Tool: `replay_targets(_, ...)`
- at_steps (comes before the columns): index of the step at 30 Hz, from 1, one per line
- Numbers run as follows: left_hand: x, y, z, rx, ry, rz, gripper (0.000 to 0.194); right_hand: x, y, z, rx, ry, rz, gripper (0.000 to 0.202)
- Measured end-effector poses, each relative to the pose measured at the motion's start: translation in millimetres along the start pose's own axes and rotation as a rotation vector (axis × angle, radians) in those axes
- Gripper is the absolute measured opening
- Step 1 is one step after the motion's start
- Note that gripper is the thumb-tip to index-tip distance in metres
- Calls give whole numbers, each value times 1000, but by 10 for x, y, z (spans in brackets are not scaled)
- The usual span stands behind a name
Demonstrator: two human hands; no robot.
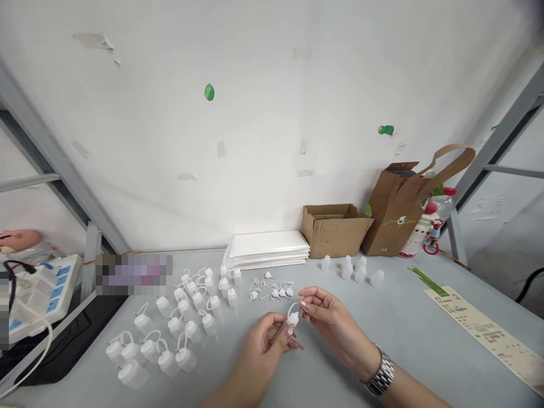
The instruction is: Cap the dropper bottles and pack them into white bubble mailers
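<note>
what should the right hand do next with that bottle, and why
Probably ease the end of the strap down onto the cap: the left hand steadies the bottle, the right hand is at the raised strap, and other bottles at left have looped straps.

Taking the held bottle [293, 319] as the dial's centre, capped bottles [186, 360] crowd the surface [412, 340] from 8 to 10 o'clock, and loose caps [275, 293] block 11. A bare lane runs just past 12, between those caps and the uncapped bottles [360, 275] at 1 to 2, ending against the white stack [267, 245] and open carton [338, 238]. Beyond the right hand [326, 313], open room reaches the paper strip [480, 328] at 3.
</note>
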State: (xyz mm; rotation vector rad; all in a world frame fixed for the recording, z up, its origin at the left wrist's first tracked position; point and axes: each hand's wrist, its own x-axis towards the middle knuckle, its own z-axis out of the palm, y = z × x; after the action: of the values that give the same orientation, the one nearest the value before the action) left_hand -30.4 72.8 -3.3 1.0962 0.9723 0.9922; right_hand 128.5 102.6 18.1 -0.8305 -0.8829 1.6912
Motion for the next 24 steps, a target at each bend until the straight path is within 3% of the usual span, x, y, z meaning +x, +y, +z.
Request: replay_targets(24, -24, 3, -16, 90, -13, 50, 32, -4, -34, 6, -16, 19, 0, 27)
